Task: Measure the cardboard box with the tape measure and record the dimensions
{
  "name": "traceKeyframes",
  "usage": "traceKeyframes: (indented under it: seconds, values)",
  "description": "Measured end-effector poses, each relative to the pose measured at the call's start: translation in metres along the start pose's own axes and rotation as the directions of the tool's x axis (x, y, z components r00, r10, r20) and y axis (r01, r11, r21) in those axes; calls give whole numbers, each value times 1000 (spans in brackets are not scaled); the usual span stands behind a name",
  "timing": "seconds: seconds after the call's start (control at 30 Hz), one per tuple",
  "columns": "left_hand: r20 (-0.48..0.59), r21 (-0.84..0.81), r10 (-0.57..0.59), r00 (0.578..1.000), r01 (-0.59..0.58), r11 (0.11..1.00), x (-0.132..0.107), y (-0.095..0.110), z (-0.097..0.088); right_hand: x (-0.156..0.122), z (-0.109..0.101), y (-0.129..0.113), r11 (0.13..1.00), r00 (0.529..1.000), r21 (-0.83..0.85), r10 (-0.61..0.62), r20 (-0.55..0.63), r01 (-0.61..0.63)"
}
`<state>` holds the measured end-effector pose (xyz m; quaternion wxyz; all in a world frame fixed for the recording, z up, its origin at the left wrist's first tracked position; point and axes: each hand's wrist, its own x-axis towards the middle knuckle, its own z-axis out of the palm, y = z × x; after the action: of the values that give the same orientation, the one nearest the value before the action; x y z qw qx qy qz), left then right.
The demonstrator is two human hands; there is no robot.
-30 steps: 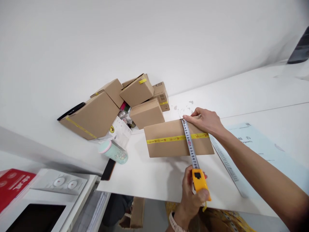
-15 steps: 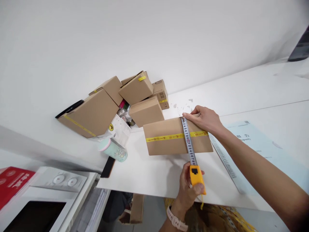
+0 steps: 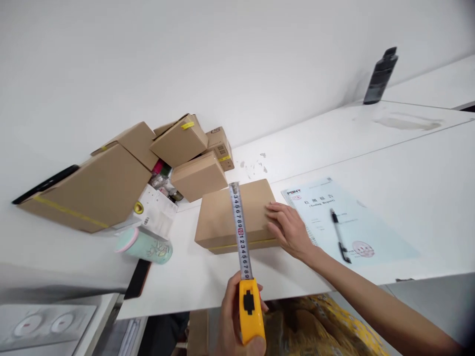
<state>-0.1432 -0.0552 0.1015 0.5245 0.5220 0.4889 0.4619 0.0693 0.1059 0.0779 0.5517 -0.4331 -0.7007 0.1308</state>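
Note:
A flat cardboard box (image 3: 222, 215) with a yellow tape line along its near side lies on the white table (image 3: 408, 168). My left hand (image 3: 232, 321) is closed round a yellow tape measure (image 3: 250, 311). Its steel blade (image 3: 239, 227) reaches up and across the box to the box's far edge. My right hand (image 3: 291, 230) lies with fingers stretched out on the box's right end.
A pile of cardboard boxes (image 3: 122, 168) leans on the wall at the left. A mint cup (image 3: 144, 244) lies on its side near a dark phone (image 3: 138, 278). A pale blue printed sheet (image 3: 349, 222) carries a pen (image 3: 339, 235). A dark bottle (image 3: 380, 74) stands far right.
The box now shows a plain face up, its yellow tape at the near side. My right hand left the blade's tip for the box's right end. The view swung right.

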Motion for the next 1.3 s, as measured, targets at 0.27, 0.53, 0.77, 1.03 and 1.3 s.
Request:
traceKeyframes:
  seconds: [0.27,0.53,0.77,1.03,1.3]
  values:
    - [241,608,-279,929,79,790,4,1,-2,7,-85,-26,824,931,459,364,20,-332]
    - [271,575,-274,923,73,815,23,11,36,-41,-94,-36,805,897,432,442,20,-406]
    - [208,572,140,968,-236,786,48,38,32,-70,-84,-29,923,926,94,377,-33,-373]
    - [48,907,478,877,-238,346,154,74,-13,-64,-111,79,520,753,-701,658,-36,-488]
    - [104,965,595,797,-225,134,167,52,-1,-63,-119,74,708,688,-187,706,168,-681]
